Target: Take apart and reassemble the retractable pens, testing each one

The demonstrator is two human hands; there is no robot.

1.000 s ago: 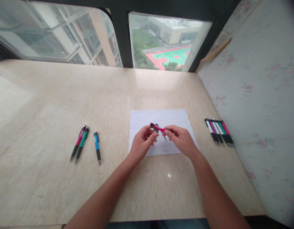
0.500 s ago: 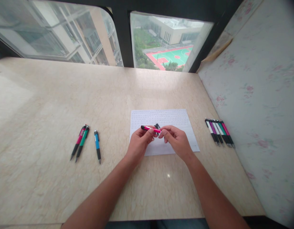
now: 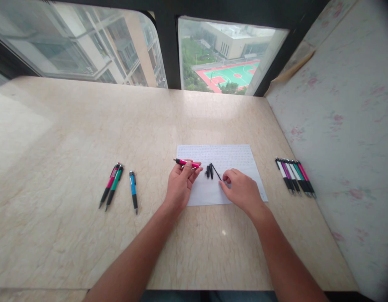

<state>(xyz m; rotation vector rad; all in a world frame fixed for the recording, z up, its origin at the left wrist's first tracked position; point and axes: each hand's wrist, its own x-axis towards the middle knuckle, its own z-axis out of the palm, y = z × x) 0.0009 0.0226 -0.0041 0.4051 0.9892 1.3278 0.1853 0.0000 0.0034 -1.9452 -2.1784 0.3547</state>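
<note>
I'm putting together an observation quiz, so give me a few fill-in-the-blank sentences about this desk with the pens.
1. The left hand grips a ____ plastic pen barrel.
2. Left of the white lined paper sheet, ____ loose pens lie on the beige marble tabletop.
3. The tight row of pens beside the flowered wall lies to the ____ of the sheet.

Missing words: pink; three; right.

The left hand [image 3: 180,188] holds a pink pen barrel [image 3: 187,162] above a written sheet of paper [image 3: 241,156]. The right hand [image 3: 241,192] rests on the paper, its fingers [image 3: 226,178] beside small black pen parts [image 3: 212,171]. Other pens [image 3: 294,175] lie on the counter [image 3: 71,138].
</note>
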